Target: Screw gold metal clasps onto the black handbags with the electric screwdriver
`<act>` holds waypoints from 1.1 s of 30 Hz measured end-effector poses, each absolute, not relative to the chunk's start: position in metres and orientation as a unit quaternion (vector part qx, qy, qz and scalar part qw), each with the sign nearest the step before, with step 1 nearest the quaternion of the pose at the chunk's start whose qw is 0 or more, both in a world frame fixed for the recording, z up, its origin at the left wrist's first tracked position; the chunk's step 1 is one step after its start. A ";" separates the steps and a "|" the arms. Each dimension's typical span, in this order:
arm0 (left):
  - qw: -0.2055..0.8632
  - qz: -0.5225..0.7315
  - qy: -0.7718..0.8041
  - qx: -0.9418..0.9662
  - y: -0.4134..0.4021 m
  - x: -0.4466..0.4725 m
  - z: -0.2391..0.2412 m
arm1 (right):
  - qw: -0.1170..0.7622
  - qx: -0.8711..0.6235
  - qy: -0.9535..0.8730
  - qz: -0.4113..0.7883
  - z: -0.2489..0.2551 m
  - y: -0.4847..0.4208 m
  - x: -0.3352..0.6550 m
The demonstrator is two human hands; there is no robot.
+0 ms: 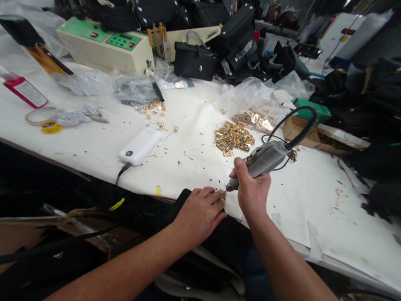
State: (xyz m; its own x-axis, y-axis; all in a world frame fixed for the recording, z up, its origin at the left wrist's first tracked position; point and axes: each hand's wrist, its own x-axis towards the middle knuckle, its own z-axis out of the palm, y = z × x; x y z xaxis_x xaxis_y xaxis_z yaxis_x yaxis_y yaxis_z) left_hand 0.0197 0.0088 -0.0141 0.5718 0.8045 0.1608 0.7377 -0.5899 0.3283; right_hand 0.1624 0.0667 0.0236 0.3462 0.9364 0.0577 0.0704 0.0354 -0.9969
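Note:
My right hand (254, 191) is wrapped round a grey electric screwdriver (265, 159), its thumb along the top. The tool slants down to the left, and a black cord loops from its back end. Its tip is at a small gold metal fitting (222, 197), by the fingertips of my left hand (200, 212). Beneath that hand lies a black bag (180, 203) at the table's front edge, gripped with the fingers bent over it. My palm hides much of the bag and part of the fitting.
On the white table (191, 168) are a heap of gold fittings (233, 137), a white power bank (140, 145) with a cable, and a red-labelled bottle (25, 90). Behind stand a cream machine (106, 44) and black bags (195, 60). A cardboard tray (301, 131) sits right.

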 end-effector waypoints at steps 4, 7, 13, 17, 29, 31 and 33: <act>0.116 0.144 0.441 0.878 0.009 0.020 -0.013 | 0.563 -0.574 -0.451 0.386 0.027 0.065 0.157; 0.114 0.144 0.445 0.877 0.009 0.020 -0.013 | 0.556 -0.576 -0.462 0.381 0.029 0.065 0.153; 0.111 0.142 0.444 0.878 0.008 0.019 -0.015 | 0.539 -0.590 -0.473 0.369 0.029 0.068 0.151; 0.115 0.140 0.443 0.878 0.009 0.020 -0.014 | 0.536 -0.588 -0.482 0.367 0.026 0.071 0.153; 0.108 0.144 0.443 0.878 0.009 0.020 -0.013 | 0.527 -0.563 -0.505 0.388 0.026 0.072 0.155; 0.106 0.146 0.444 0.878 0.008 0.020 -0.013 | 0.521 -0.560 -0.512 0.392 0.024 0.072 0.156; 0.106 0.149 0.444 0.877 0.008 0.020 -0.013 | 0.518 -0.557 -0.515 0.396 0.023 0.073 0.159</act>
